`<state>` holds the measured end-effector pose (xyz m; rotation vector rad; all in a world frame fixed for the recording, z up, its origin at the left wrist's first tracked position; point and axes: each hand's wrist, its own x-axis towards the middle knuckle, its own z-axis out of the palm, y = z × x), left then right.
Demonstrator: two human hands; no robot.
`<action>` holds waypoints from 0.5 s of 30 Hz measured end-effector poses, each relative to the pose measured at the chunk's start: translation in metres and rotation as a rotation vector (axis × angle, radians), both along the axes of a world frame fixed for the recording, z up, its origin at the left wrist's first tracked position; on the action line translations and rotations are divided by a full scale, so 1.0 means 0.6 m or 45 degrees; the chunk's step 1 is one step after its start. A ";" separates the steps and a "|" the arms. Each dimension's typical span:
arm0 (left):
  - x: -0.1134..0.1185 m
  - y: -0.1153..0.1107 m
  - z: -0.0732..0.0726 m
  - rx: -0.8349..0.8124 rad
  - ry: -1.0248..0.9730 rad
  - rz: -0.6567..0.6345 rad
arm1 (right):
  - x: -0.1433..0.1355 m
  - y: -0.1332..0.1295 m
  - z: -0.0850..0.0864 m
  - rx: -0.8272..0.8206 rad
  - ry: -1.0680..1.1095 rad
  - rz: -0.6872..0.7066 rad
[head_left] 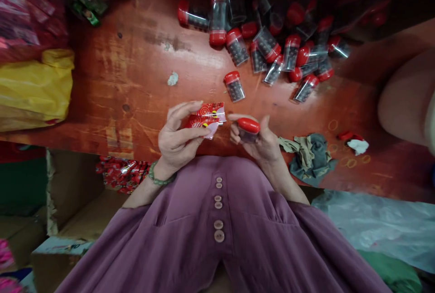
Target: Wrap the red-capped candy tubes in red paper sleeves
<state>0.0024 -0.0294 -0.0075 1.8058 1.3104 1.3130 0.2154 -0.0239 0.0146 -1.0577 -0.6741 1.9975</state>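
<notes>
Shows, held at left, two overlapping glossy red-and-lilac printed plastic wrappers (204,120); just right, a clear plastic jar (248,135), held, rounded red lid (248,125) on and uppermost.

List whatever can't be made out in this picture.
All in the head view:
- Small print on the red packets: too small, partly covered by the left hand.
- Contents of the red-capped container: blurred, partly covered by the right hand.
- Number in the container pile: overlap, shadow, top edge.
- Full shape of the pale rounded object: right edge.
</notes>
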 end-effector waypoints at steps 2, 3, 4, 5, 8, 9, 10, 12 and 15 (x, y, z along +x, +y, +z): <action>-0.005 0.003 -0.001 0.107 0.076 -0.022 | -0.001 -0.004 0.004 0.063 0.018 0.047; -0.006 0.004 0.001 0.151 0.097 -0.037 | -0.003 -0.007 0.006 0.119 0.015 0.077; -0.007 0.004 0.002 0.181 0.112 -0.046 | -0.005 -0.009 0.009 0.174 0.000 0.115; -0.007 0.004 0.004 0.197 0.127 -0.054 | -0.007 -0.011 0.011 0.219 -0.021 0.160; -0.007 0.000 0.006 0.192 0.164 -0.062 | -0.011 -0.016 0.014 0.198 -0.070 0.294; -0.007 -0.001 0.006 0.182 0.174 -0.058 | -0.011 -0.017 0.013 0.144 -0.079 0.299; -0.007 -0.003 0.006 0.170 0.190 -0.056 | -0.012 -0.017 0.012 0.080 -0.085 0.265; -0.009 -0.006 0.007 0.163 0.225 -0.058 | -0.012 -0.014 0.010 -0.040 -0.086 0.122; -0.011 -0.008 0.009 0.218 0.262 -0.082 | -0.014 -0.004 0.013 -0.159 -0.061 0.057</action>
